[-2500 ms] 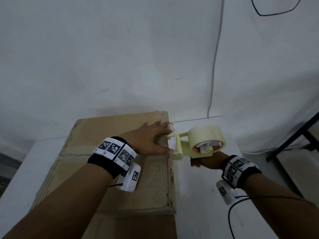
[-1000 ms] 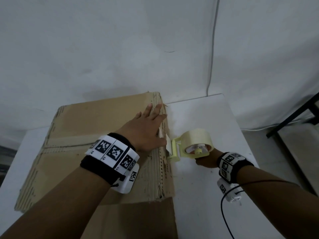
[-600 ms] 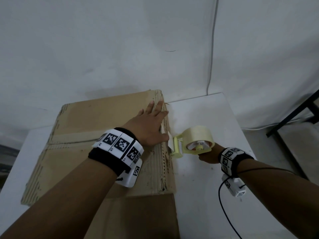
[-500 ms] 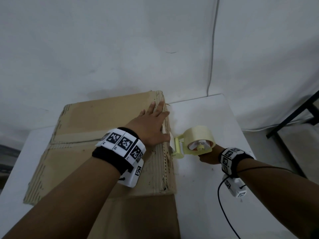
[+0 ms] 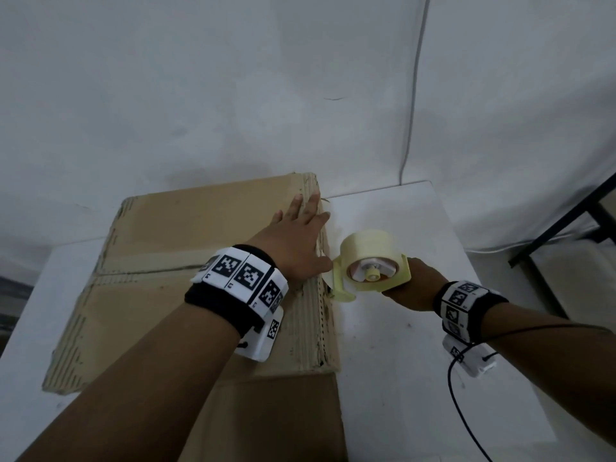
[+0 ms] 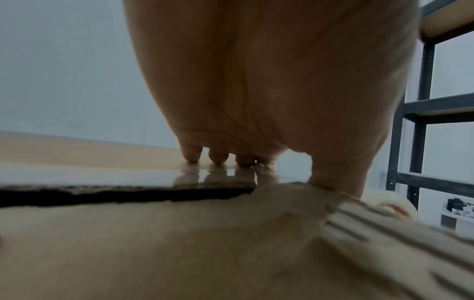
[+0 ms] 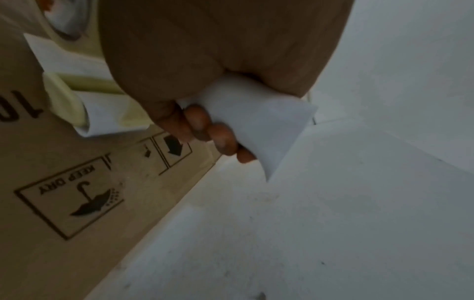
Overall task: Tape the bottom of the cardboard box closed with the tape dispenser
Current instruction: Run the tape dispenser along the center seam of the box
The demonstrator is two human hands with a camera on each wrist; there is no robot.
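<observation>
A brown cardboard box (image 5: pixel 173 295) stands bottom-up on a white table (image 5: pixel 400 378), its flaps meeting along a seam (image 5: pixel 146 271). My left hand (image 5: pixel 296 241) lies flat on the box top near its right edge, fingers straight; in the left wrist view the fingertips (image 6: pixel 218 157) press the cardboard (image 6: pixel 153 243). My right hand (image 5: pixel 410 288) grips the white handle (image 7: pixel 261 121) of a pale yellow tape dispenser (image 5: pixel 370 268), which carries a roll of tape (image 5: pixel 370 241). The dispenser's front end touches the box's right side (image 7: pixel 64 192) just below the top edge.
A white wall (image 5: pixel 233 95) rises close behind the box, with a cable (image 5: pixel 413 95) running down it. A black metal shelf frame (image 5: pixel 573 221) stands to the right of the table. A thin black wire (image 5: pixel 463 411) hangs from my right wrist.
The dispenser has tilted and shifted slightly back along the box's right edge, its roll now facing up more. My left hand stays flat on the box top.
</observation>
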